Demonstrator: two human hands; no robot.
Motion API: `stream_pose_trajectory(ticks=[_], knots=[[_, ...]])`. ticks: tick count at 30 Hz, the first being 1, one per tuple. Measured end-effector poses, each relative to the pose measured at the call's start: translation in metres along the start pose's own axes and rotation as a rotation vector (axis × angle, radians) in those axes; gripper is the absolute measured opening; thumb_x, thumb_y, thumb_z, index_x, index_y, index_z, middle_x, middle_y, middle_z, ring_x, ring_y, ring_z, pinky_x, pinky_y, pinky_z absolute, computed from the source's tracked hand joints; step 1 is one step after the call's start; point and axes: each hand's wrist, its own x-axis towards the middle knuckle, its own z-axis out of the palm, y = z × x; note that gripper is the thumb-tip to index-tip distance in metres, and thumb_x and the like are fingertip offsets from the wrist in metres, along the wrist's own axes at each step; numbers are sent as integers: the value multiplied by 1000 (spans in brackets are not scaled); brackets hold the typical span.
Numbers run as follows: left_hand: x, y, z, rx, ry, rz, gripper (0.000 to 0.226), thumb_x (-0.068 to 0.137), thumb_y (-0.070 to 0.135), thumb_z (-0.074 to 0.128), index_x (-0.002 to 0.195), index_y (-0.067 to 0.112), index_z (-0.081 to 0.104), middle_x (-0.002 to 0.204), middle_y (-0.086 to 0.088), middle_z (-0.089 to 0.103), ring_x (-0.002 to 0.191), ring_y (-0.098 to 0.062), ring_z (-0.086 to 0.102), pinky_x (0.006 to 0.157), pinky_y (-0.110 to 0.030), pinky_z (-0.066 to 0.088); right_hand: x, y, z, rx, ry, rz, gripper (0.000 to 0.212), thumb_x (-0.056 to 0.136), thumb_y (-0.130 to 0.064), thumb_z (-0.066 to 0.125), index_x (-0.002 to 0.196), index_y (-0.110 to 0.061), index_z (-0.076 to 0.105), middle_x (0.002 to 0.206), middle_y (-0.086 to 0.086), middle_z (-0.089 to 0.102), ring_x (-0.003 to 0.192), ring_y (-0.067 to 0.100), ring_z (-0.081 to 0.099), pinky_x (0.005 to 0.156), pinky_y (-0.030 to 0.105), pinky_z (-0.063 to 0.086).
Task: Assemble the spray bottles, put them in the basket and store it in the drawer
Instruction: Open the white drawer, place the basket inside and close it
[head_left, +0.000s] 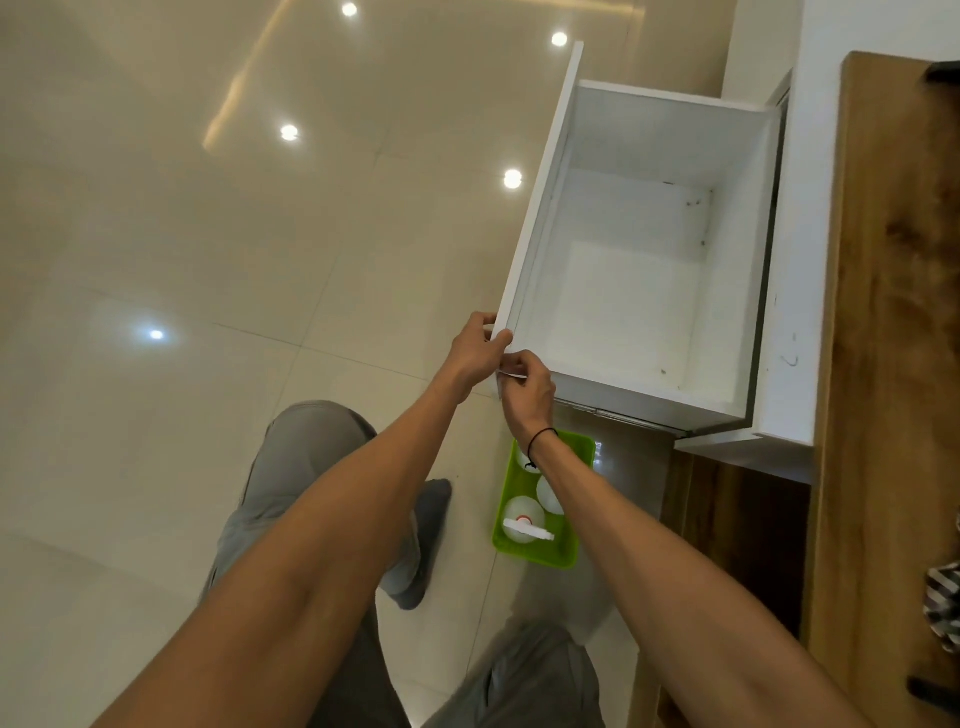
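Observation:
A white drawer (540, 218) stands pulled wide open out of the cabinet, and its inside is bare. My left hand (475, 353) grips the near corner of the drawer's front panel. My right hand (524, 387) pinches the same panel's edge just below the left hand. A green basket (566, 558) sits on the floor under the drawer. In it stand white spray bottles; one (524, 522) shows its white trigger head, while my right forearm partly hides the others.
A wooden countertop (883, 364) runs along the right side, with a white cabinet front (800, 260) beside the drawer. The glossy tiled floor (208, 260) spreads to the left. My legs in grey trousers and a grey sock (423, 551) are below.

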Motion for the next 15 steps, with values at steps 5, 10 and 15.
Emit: stream_pose_trajectory(ticks=[5, 10, 15], knots=[[-6, -3, 8, -2, 51, 15, 44, 104, 31, 55, 146, 18, 49, 140, -5, 59, 117, -21, 60, 95, -35, 53, 0, 2, -5, 26, -36, -11, 16, 96, -1, 58, 106, -5, 71, 109, 8, 76, 108, 23, 70, 96, 45, 58], [-17, -15, 7, -12, 84, -27, 55, 103, 55, 53, 143, 17, 53, 140, -8, 61, 116, -21, 60, 95, -36, 52, -3, 1, -5, 20, -54, -17, 21, 97, -1, 57, 112, -5, 71, 112, 8, 76, 109, 23, 70, 97, 44, 59], [-37, -57, 19, -47, 120, -202, 77, 103, 72, 12, 137, 21, 61, 130, -14, 67, 123, -36, 61, 112, -58, 45, -4, 16, -17, -71, 11, -20, 30, 91, 2, 52, 110, -9, 73, 103, 8, 79, 100, 24, 73, 89, 38, 61]])
